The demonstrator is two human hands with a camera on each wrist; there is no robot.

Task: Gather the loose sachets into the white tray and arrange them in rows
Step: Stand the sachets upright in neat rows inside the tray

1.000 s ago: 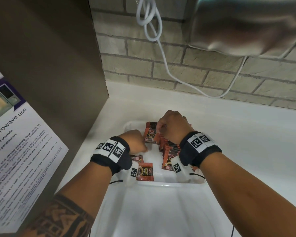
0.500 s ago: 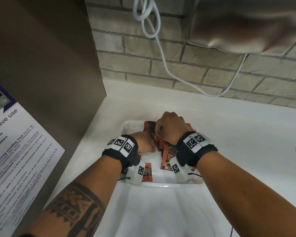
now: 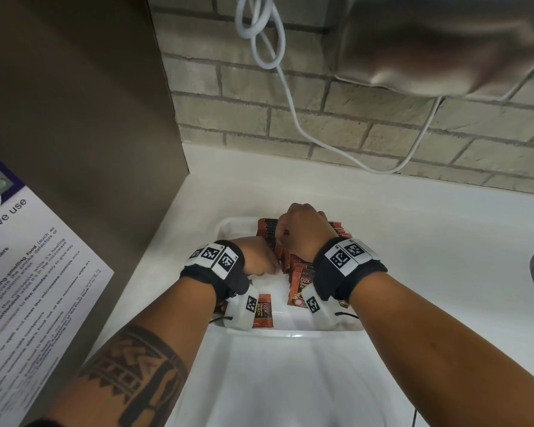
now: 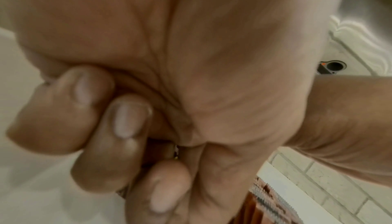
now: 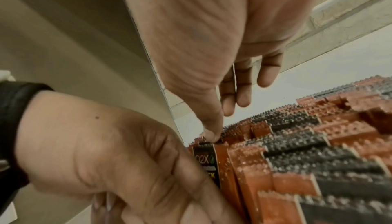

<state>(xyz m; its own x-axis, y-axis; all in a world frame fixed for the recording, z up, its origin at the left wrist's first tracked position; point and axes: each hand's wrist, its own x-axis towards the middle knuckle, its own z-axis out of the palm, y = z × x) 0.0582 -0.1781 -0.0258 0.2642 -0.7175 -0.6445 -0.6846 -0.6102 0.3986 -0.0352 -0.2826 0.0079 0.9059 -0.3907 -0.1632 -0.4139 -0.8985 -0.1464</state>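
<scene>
Location of sachets: most sachets [image 3: 301, 274] are found inside the white tray [image 3: 228, 224], which is set on the white desk [image 3: 429, 229] below the brick wall [image 3: 383, 124].
Work done: a dense row of red and black sachets [image 5: 297, 157] is seen standing on edge, packed face to face, along the right half of the tray from its near end to its far end.
Work in hand: a sachet [image 5: 206, 160] marked "D2X" is being added at the left face of the row, as judged from the right wrist view.
Left hand: the left hand [image 3: 256, 257] is placed just left of the row; its fingers [image 4: 118, 137] are curled tight and a sachet edge is glimpsed between them, so a sachet is judged to be pinched.
Right hand: the right hand [image 3: 305, 229] is held over the middle of the row; its thumb tip is pressed on the top edge of the incoming sachet, while the other fingers [image 5: 244, 93] are hung relaxed above the row, closed round nothing.
Work left: one loose sachet [image 3: 264, 311] is seen lying flat on the tray floor at the near left, beside the left wrist camera; a further one may be hidden under that wrist, which cannot be told.
Outside the tray: no loose sachet is seen on the desk.
Row count: only one packed block is made out; a second row cannot be confirmed.
Progress: the task is judged well advanced, with the flat sachet yet to be stood up.
</scene>
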